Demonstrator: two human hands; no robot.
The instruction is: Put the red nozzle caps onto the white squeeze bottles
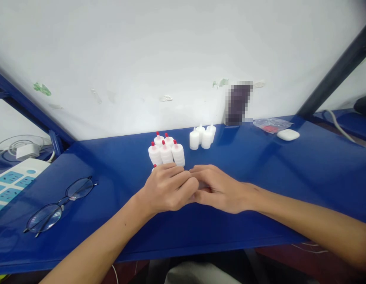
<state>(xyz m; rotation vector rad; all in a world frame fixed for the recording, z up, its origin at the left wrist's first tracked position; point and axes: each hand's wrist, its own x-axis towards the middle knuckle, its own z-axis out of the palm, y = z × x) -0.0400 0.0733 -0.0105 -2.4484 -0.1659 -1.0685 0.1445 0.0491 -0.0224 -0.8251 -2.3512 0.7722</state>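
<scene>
My left hand [172, 187] is closed, its fingers curled and pressed up against my right hand [220, 188]. The right hand is bent round something pale that shows only as a sliver between the hands; I cannot make out what it is. Just beyond my left hand stands a group of small white squeeze bottles [165, 153] with red-tipped nozzles. One more red tip [154, 166] pokes up right behind the left knuckles, its bottle mostly hidden. Farther back and to the right, several white bottles [205, 139] without red tips stand together.
Eyeglasses [64, 203] lie at the left of the blue table [117, 165], near a power strip [15, 183]. A phone-like pixelated object [238, 104] leans on the wall. A clear bag [272, 125] with red bits and a white rounded object [288, 135] lie at right.
</scene>
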